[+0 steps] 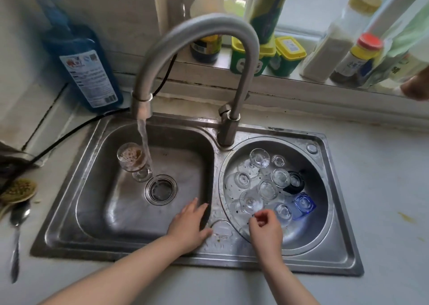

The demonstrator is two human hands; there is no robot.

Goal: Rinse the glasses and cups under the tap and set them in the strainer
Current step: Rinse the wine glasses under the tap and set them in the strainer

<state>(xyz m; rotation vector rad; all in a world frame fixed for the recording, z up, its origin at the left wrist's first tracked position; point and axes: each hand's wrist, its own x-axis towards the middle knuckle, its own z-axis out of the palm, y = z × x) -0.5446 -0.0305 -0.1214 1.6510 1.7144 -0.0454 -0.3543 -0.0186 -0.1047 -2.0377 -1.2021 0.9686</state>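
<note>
Head view: one dirty stemmed glass [131,157] stands near the left basin's back-left corner, beside the tap stream. Wet and fragile (likely slippery), best gripped around its bowl. Left hand [189,225] spread loose, empty; right hand [267,229] pinched on nothing over the strainer [311,232].

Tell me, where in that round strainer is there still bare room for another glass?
Bare metal shows along the round steel strainer's near wall, below the square blue glass, and on its right side. The left and middle are crowded with upturned clear glasses.
</note>
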